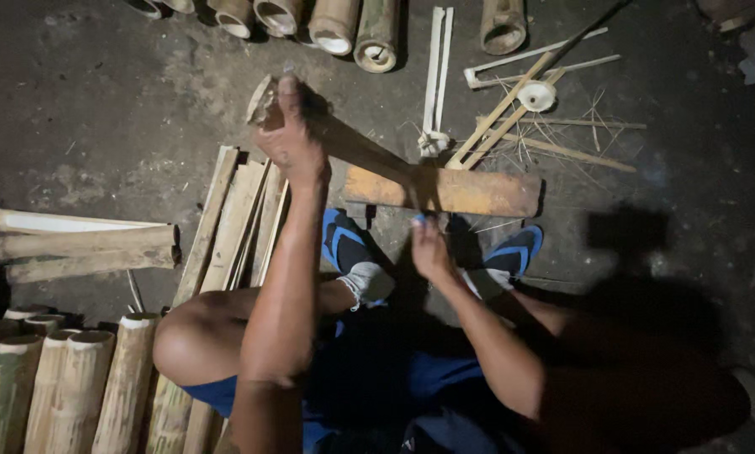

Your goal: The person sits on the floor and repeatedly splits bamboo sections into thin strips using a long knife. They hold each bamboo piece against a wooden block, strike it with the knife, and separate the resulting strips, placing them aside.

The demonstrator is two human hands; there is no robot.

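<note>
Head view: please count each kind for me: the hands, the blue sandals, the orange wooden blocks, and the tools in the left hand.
Hands: 2 (left hand, right hand)
Blue sandals: 2
Orange wooden block: 1
Wooden tool: 1
Total: 6

No packages, labels, signs or screens show in this view; nothing here is wrapped, printed or lit.
</note>
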